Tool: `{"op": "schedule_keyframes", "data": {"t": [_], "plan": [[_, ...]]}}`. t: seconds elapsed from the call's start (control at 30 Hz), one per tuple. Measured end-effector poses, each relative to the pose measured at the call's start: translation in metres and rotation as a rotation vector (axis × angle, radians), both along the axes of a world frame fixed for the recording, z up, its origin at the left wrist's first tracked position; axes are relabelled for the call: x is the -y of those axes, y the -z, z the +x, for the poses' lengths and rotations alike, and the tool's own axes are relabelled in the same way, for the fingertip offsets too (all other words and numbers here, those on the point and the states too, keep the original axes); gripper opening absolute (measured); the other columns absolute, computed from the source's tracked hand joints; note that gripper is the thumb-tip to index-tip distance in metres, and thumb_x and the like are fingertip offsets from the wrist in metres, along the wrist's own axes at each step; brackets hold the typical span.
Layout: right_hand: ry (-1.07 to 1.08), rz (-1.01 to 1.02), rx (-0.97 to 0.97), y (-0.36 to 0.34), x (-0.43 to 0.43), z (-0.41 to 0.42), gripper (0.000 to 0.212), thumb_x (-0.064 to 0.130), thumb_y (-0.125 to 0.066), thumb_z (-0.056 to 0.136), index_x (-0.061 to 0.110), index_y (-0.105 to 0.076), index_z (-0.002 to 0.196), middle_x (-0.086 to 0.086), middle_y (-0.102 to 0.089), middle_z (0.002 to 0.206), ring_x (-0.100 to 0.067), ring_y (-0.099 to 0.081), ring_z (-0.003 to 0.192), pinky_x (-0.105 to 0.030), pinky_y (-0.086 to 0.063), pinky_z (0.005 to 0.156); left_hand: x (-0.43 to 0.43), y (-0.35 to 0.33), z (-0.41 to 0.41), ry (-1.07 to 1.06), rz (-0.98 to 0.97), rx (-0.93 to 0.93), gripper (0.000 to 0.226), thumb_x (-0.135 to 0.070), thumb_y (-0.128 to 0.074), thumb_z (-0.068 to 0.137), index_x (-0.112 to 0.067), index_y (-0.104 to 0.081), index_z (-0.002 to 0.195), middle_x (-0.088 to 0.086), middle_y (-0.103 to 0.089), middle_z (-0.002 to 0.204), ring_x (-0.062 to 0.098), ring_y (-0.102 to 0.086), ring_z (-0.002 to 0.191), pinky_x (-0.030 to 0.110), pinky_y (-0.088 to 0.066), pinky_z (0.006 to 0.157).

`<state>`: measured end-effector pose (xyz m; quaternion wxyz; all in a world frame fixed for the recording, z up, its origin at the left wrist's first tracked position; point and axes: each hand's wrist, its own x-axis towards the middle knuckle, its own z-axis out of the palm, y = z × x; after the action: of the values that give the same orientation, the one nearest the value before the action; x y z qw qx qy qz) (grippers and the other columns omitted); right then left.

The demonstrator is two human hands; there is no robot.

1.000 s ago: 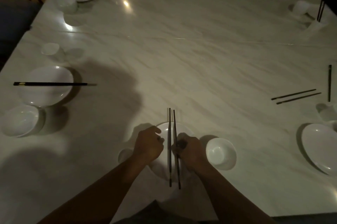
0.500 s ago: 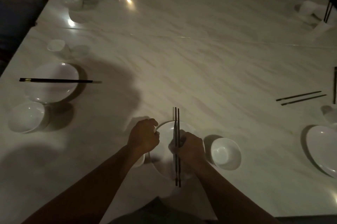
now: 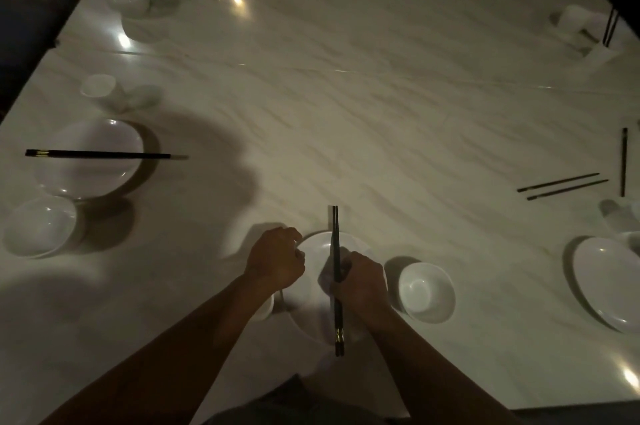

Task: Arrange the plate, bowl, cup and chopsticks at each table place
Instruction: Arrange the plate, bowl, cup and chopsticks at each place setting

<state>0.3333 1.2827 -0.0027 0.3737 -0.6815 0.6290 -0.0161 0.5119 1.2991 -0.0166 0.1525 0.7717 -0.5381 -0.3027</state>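
The dim white bench point(image 3: 346, 113) is set all round. At the near edge, the chopsticks point(image 3: 335, 244) lie side by side across the plate point(image 3: 313, 251). The right hand point(image 3: 363, 286) curls its fingers round them. The left hand point(image 3: 275, 260) has its fingers curled at the plate's left rim; I cannot tell if they hold it. A bowl point(image 3: 426, 291) sits just right of the plate.

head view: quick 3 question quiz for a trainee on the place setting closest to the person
1. True or false: the right hand grips the chopsticks above the plate.
2. Where does the bowl sit? A) left of the plate B) right of the plate C) on the plate
3. How many loose chopsticks lie on the bare table near its right edge?
Key: 1 true; 2 B; 3 three.
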Motion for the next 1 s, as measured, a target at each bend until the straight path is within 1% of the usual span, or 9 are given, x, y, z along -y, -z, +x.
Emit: {"op": "schedule_keyframes", "data": {"t": [0.13,0.27,0.37,0.43,0.57,0.73,0.8,0.9,1.0], "plan": [[-0.018,-0.004,0.013,-0.0019,0.0011,-0.0013,0.027,0.036,-0.079,0.079,0.028,-0.056,0.09,0.021,-0.051,0.072,0.01,-0.046,0.066,-0.004,-0.032,0.059,-0.0005,0.0028,-0.0001,0.036,0.013,0.044,0.033,-0.029,-0.059,0.086,-0.017,-0.064,0.116,0.002,-0.064,0.119,0.021,-0.057,0.111,0.032,-0.048,0.096],[-0.031,-0.001,0.009,0.0008,0.0006,-0.0022,0.025,0.036,-0.08,0.077,0.028,-0.062,0.093,0.019,-0.055,0.076,0.006,-0.051,0.069,-0.011,-0.046,0.075,-0.0017,0.0038,-0.0009,0.054,0.032,0.058,0.035,-0.031,-0.056,0.087,-0.019,-0.062,0.12,0.001,-0.063,0.122,0.021,-0.055,0.114,0.031,-0.046,0.097],[-0.043,-0.009,0.019,0.003,-0.0001,-0.0026,0.024,0.036,-0.079,0.077,0.029,-0.061,0.092,0.019,-0.056,0.076,0.006,-0.052,0.07,-0.007,-0.041,0.068,-0.0024,0.0039,-0.0009,0.051,0.039,0.064,0.037,-0.031,-0.055,0.088,-0.02,-0.061,0.122,0.001,-0.062,0.124,0.021,-0.054,0.116,0.031,-0.044,0.099],[-0.034,-0.012,0.029,0.0029,0.0002,-0.003,0.025,0.037,-0.08,0.077,0.029,-0.061,0.091,0.019,-0.056,0.076,0.006,-0.052,0.071,-0.007,-0.041,0.069,-0.0022,0.004,-0.0008,0.052,0.031,0.07,0.035,-0.031,-0.055,0.087,-0.019,-0.062,0.119,0.001,-0.063,0.122,0.02,-0.055,0.114,0.03,-0.045,0.096],[-0.005,0.003,0.007,0.0023,-0.0002,-0.003,0.03,0.036,-0.08,0.078,0.023,-0.063,0.098,0.018,-0.055,0.082,0.003,-0.052,0.074,-0.005,-0.032,0.062,-0.0023,0.0022,-0.0007,0.048,0.037,0.068,0.034,-0.031,-0.056,0.088,-0.018,-0.063,0.118,0.001,-0.063,0.121,0.02,-0.056,0.113,0.03,-0.046,0.096],[-0.026,-0.008,0.006,-0.0011,0.0,-0.0021,0.027,0.037,-0.08,0.078,0.032,-0.056,0.089,0.021,-0.052,0.075,0.003,-0.052,0.074,-0.005,-0.03,0.059,-0.0043,0.0004,-0.0007,0.028,0.048,0.046,0.031,-0.029,-0.057,0.087,-0.017,-0.063,0.114,0.001,-0.064,0.117,0.021,-0.057,0.109,0.035,-0.049,0.095],[-0.022,0.002,0.014,0.0004,-0.0002,-0.0027,0.026,0.036,-0.08,0.077,0.032,-0.058,0.09,0.019,-0.055,0.077,0.001,-0.057,0.078,-0.005,-0.032,0.061,-0.0044,-0.0001,-0.0007,0.019,0.049,0.037,0.031,-0.029,-0.058,0.086,-0.018,-0.063,0.115,0.0,-0.064,0.118,0.02,-0.057,0.11,0.034,-0.049,0.095],[-0.017,-0.005,0.039,0.0004,-0.0016,-0.0037,0.024,0.037,-0.08,0.077,0.033,-0.058,0.086,0.019,-0.057,0.073,0.005,-0.056,0.072,-0.01,-0.042,0.068,-0.0037,-0.0017,-0.0004,0.011,0.042,0.045,0.032,-0.03,-0.059,0.086,-0.02,-0.062,0.115,-0.001,-0.064,0.119,0.019,-0.058,0.109,0.031,-0.049,0.094],[-0.036,-0.043,0.036,-0.0028,0.0009,-0.0086,0.023,0.046,-0.074,0.078,0.028,-0.062,0.088,0.014,-0.062,0.073,0.001,-0.059,0.069,-0.015,-0.042,0.066,-0.0015,-0.0026,-0.0026,-0.003,0.036,0.051,0.033,-0.033,-0.06,0.086,-0.021,-0.062,0.117,-0.002,-0.063,0.12,0.018,-0.058,0.11,0.031,-0.049,0.095]]}}
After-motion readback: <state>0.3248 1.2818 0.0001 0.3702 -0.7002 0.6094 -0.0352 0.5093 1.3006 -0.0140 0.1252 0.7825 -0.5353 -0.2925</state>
